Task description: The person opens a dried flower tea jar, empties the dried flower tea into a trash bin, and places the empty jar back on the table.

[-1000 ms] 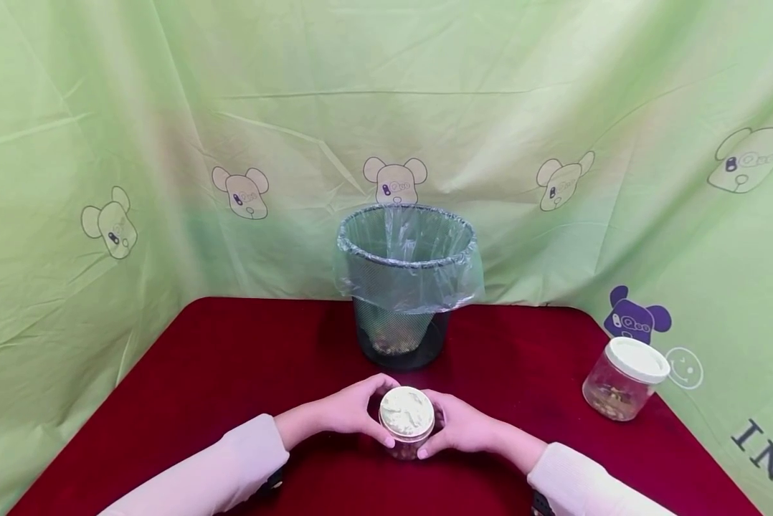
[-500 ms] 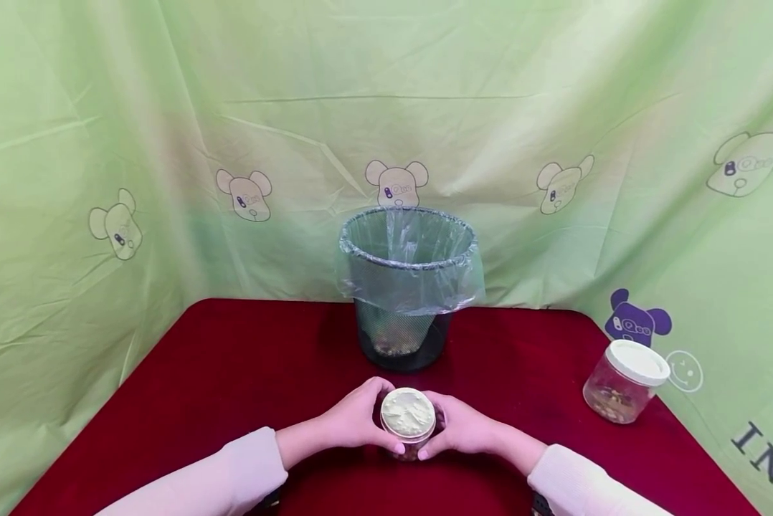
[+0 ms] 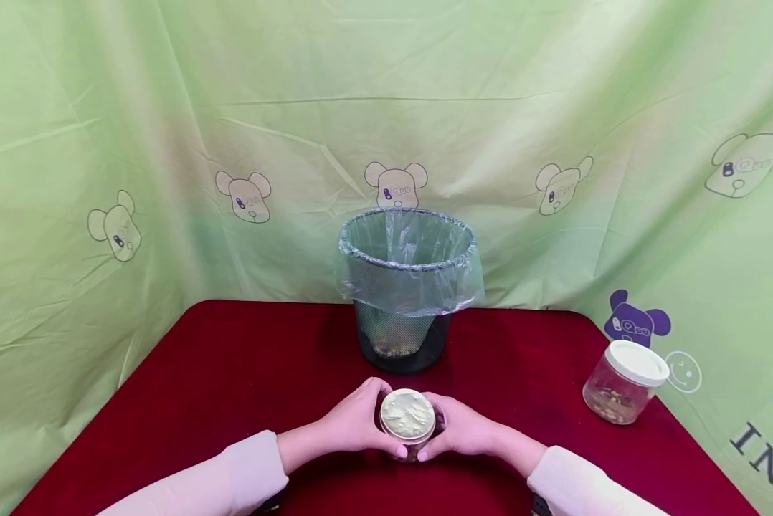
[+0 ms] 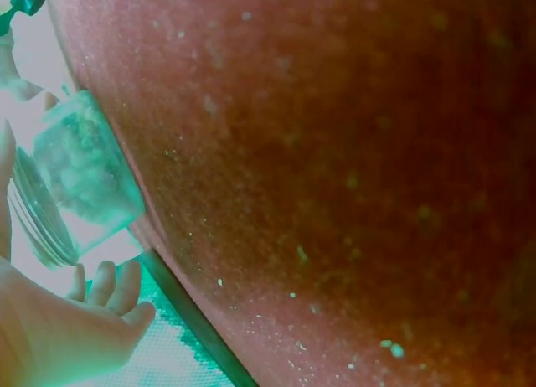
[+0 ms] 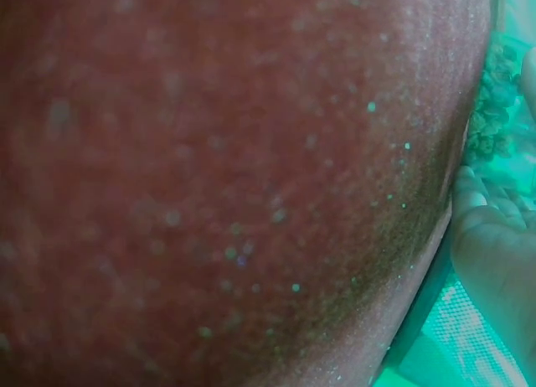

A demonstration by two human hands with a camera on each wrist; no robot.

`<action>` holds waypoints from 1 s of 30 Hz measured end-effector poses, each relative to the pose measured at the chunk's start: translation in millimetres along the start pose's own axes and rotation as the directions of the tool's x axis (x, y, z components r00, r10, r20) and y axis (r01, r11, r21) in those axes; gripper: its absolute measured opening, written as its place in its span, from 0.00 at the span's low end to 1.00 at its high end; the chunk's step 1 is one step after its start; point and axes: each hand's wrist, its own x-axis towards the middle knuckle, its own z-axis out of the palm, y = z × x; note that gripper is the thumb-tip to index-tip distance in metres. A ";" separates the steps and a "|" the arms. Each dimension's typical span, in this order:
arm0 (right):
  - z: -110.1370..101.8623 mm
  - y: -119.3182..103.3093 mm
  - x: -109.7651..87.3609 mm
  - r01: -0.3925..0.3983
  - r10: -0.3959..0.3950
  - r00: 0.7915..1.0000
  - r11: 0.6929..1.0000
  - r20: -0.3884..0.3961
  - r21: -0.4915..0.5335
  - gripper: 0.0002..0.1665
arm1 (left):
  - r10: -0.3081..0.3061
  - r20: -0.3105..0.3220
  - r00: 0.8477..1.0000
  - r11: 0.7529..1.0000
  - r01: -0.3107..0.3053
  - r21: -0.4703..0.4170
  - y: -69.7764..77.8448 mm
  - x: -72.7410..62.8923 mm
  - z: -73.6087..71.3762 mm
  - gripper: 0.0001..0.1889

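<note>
A small clear jar (image 3: 408, 414) with a pale, wrinkled-looking top stands near the table's front, between both hands. From its left side my left hand (image 3: 356, 421) curves round it, thumb at the front and fingers toward the back. My right hand (image 3: 462, 427) mirrors this on the other side, its thumb tip close to the left one. Clumpy contents show through the jar wall (image 4: 88, 165) in the left wrist view. The right wrist view catches only part of the jar (image 5: 494, 102) beside the fingers. The fingers behind the jar are mostly hidden in the head view.
Behind the hands stands a black mesh wastebasket (image 3: 407, 322) lined with a clear bag. A second jar (image 3: 624, 383), white-lidded with a few pieces at its bottom, is near the right edge of the red-covered table (image 3: 251, 358). Green printed cloth (image 3: 283, 86) surrounds the table.
The left thumb has slid slightly toward the right along the jar's front, nearer the right thumb. The jar, wastebasket and second jar keep their places.
</note>
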 end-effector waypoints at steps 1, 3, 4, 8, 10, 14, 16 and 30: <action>-0.1 0.2 0.0 -0.003 0.003 1.000 1.000 -0.002 -0.003 0.44 | 0.000 0.001 1.000 1.000 0.000 0.001 -0.1 0.1 0.0 0.40; -0.4 0.7 0.0 -0.008 0.008 1.000 1.000 -0.009 -0.008 0.44 | 0.000 0.003 1.000 1.000 0.000 0.002 -0.4 0.4 -0.3 0.40; -0.5 0.9 0.0 -0.010 0.010 1.000 1.000 -0.012 -0.012 0.45 | 0.001 0.005 1.000 1.000 -0.001 0.003 -0.6 0.6 -0.6 0.40; -0.4 0.8 -0.3 -0.022 0.021 1.000 1.000 -0.023 -0.022 0.45 | 0.011 0.035 0.999 1.000 -0.011 -0.004 -2.6 2.3 -2.6 0.40; -0.1 0.3 -0.4 -0.027 0.026 0.999 0.999 -0.028 -0.026 0.45 | 0.019 0.059 0.998 1.000 -0.018 -0.019 -4.5 3.6 -4.6 0.41; 0.3 -0.2 -0.5 -0.032 0.031 0.999 0.999 -0.031 -0.018 0.46 | 0.059 0.114 0.992 0.995 -0.048 -0.093 -9.5 7.5 -9.8 0.42; 0.3 -0.3 -0.7 -0.035 0.034 0.999 0.999 -0.030 -0.009 0.46 | 0.086 0.152 0.985 0.986 -0.062 -0.155 -12.3 10.0 -12.7 0.42; 0.1 2.2 0.0 -0.024 0.024 0.999 1.000 -0.025 0.000 0.44 | 0.139 0.340 0.930 0.916 0.009 -0.401 -25.4 27.5 -22.3 0.38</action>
